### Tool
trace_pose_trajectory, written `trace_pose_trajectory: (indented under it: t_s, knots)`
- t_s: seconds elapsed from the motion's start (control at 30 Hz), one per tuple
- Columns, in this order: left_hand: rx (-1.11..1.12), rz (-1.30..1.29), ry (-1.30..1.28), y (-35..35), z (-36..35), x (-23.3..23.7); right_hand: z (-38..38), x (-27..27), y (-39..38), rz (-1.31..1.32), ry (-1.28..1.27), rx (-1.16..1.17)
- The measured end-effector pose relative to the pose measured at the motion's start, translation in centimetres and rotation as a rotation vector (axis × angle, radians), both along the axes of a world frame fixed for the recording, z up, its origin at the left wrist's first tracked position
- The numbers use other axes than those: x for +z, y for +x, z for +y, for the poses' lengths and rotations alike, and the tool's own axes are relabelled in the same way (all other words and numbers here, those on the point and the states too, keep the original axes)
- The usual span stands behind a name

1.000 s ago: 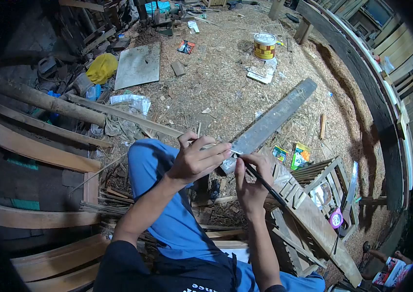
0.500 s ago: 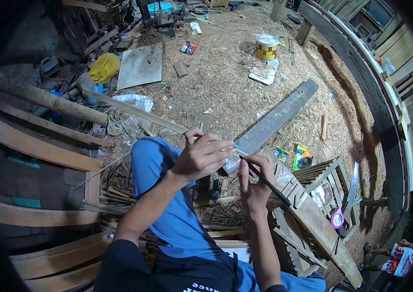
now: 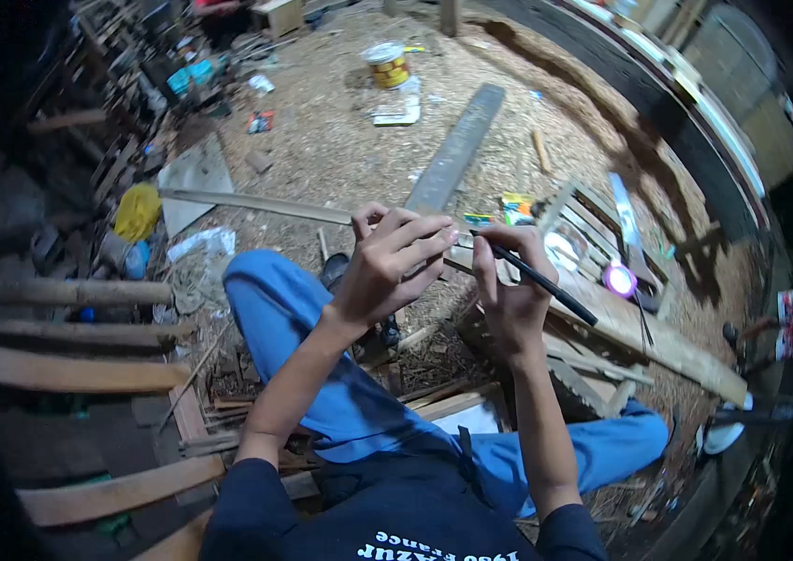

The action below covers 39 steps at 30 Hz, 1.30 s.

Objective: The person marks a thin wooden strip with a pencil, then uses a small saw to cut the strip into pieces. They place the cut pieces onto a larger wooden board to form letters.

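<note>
My left hand (image 3: 392, 257) is closed around a long thin wooden strip (image 3: 261, 203), which stretches away to the left. Its fingers and thumb pinch the strip near its right end. Just to the right, my right hand (image 3: 516, 285) grips a slim black pencil (image 3: 551, 288), its tip close to the strip beside my left fingertips. Both hands are raised over my lap, in front of a wide grey plank (image 3: 459, 145) lying on the floor.
Sawdust and shavings cover the floor (image 3: 322, 122). A slatted wooden frame (image 3: 593, 220), a saw blade (image 3: 625, 210), a round purple thing (image 3: 619, 279) and a long board (image 3: 686, 344) lie to the right. A yellow-and-red bucket (image 3: 387, 67) stands ahead; curved wooden pieces (image 3: 79, 366) are at left.
The view has turned, so the floor things shift left and upward. My hands sit slightly further right and the strip looks more level; both grips are kept.
</note>
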<state>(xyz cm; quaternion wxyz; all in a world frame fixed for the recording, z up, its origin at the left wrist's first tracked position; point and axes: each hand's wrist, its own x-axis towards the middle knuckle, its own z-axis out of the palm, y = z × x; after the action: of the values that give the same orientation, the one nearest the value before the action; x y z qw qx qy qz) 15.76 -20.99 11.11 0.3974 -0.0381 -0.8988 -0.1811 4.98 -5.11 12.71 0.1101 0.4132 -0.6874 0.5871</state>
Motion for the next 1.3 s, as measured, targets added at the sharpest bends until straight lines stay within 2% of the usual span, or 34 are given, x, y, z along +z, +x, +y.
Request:
trace_pose_trajectory:
  t_s: [0.17,0.3,0.37,0.5,0.63,0.77,0.9,0.97,1.1,1.23,1.3]
  knots:
    - [-0.115,-0.021,-0.047,-1.8,5.0,1.0,6.6,0.6,-0.6,0.048,-0.015,-0.105]
    - [-0.224,-0.025,-0.067,-3.7,8.6,0.8,11.4,0.6,-1.2,-0.015,-0.014,-0.16]
    - [-0.261,-0.016,-0.075,-4.6,10.4,0.6,13.6,0.4,-1.6,0.051,-0.007,-0.167]
    - [-0.279,-0.019,-0.077,-5.8,13.0,0.0,16.7,-0.7,-2.0,-0.053,0.031,-0.204]
    - [-0.256,-0.027,-0.09,-5.8,13.8,-0.4,17.6,-1.0,-2.0,-0.001,0.032,-0.197]
    - [-0.218,-0.062,-0.092,-4.7,13.2,-0.4,16.6,-1.6,-1.2,-0.224,0.001,-0.149]
    - [-0.165,-0.04,-0.106,-2.6,11.7,-0.2,14.7,-2.1,-0.4,-0.129,-0.022,-0.107]
    - [-0.136,-0.051,-0.089,-0.3,10.6,0.8,13.0,-2.0,0.7,-0.191,-0.046,-0.035]
    - [0.043,-0.047,-0.096,5.9,7.7,2.3,8.2,-0.8,4.1,-0.073,-0.036,0.136]
    - [0.302,-0.068,-0.101,13.5,5.7,3.3,2.4,-1.0,8.6,-0.197,-0.059,0.361]
    - [0.433,-0.083,-0.124,17.1,5.2,3.2,-0.1,-0.5,11.0,-0.104,-0.09,0.468]
